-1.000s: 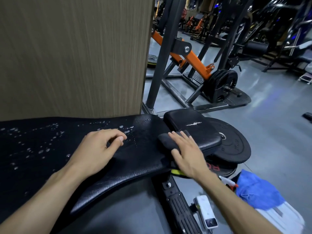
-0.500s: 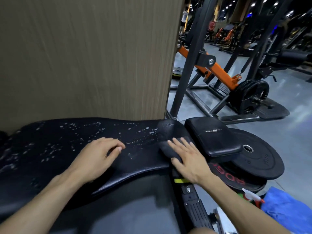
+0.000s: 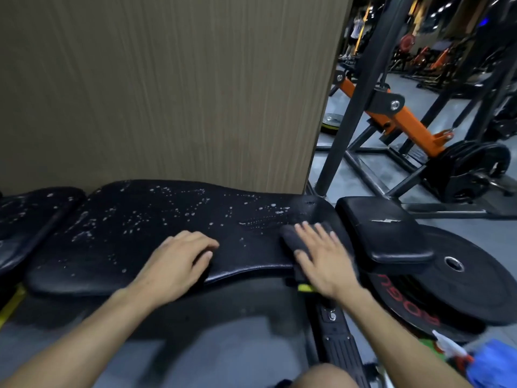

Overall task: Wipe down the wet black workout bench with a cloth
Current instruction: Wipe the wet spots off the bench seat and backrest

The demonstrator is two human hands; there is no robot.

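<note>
Black workout bench lies flat, long axis left to right across view, along base of wood-grain wall panel; droplets scattered over pad, thickest toward far edge. Dark cloth at bench's right end, flat on pad. Right hand palm-down on cloth, fingers spread and straight, pressing it, not clamped. Left hand rests on near edge mid-pad, fingers curled loosely together, holding nothing. Smaller black pad just right of bench, over stacked weight plates on floor.
</note>
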